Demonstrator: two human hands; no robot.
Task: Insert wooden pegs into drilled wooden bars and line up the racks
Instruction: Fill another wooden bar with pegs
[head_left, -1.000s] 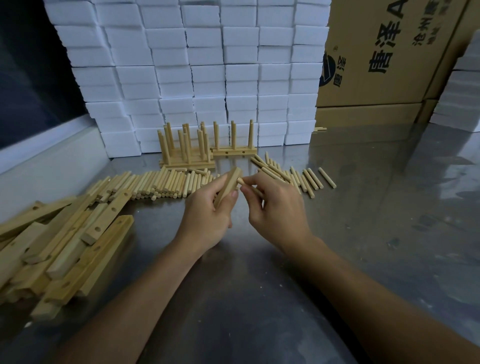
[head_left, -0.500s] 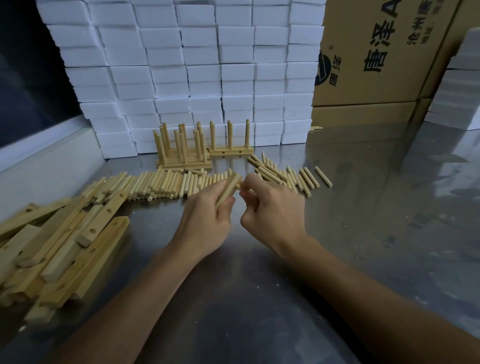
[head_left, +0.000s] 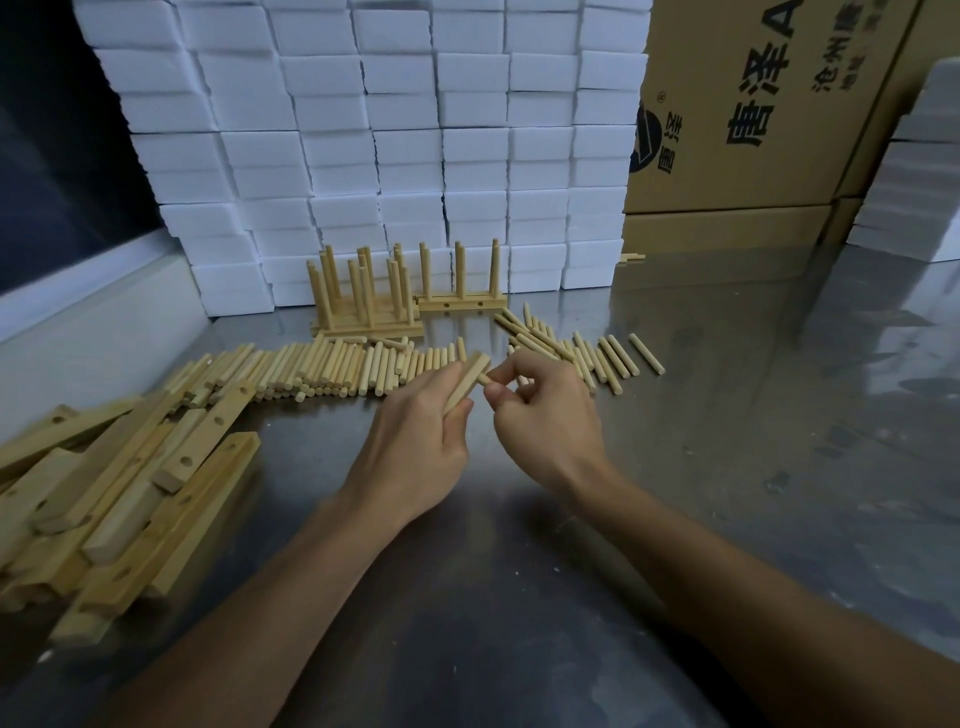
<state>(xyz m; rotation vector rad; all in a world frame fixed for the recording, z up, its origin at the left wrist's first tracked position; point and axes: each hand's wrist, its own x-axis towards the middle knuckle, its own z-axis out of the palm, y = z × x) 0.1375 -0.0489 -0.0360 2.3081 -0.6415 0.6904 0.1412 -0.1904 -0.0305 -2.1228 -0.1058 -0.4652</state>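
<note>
My left hand (head_left: 415, 441) grips a drilled wooden bar (head_left: 467, 382), held tilted with its far end up. My right hand (head_left: 540, 415) pinches a wooden peg (head_left: 484, 378) whose tip meets the bar's side. Loose pegs (head_left: 322, 366) lie in a long row behind my hands, with more pegs (head_left: 597, 353) fanned out to the right. Finished racks (head_left: 363, 296) with upright pegs stand at the back, and a single rack (head_left: 461, 301) beside them. A heap of drilled bars (head_left: 119, 499) lies at the left.
The work surface is a steel table (head_left: 727, 467). Stacked white foam blocks (head_left: 374, 145) form a wall behind the racks. Cardboard boxes (head_left: 769, 114) stand at the back right, with more white blocks (head_left: 919, 171) at the far right edge.
Both hands have stayed together over the table, with the peg pressed closer against the bar. The view has shifted slightly.
</note>
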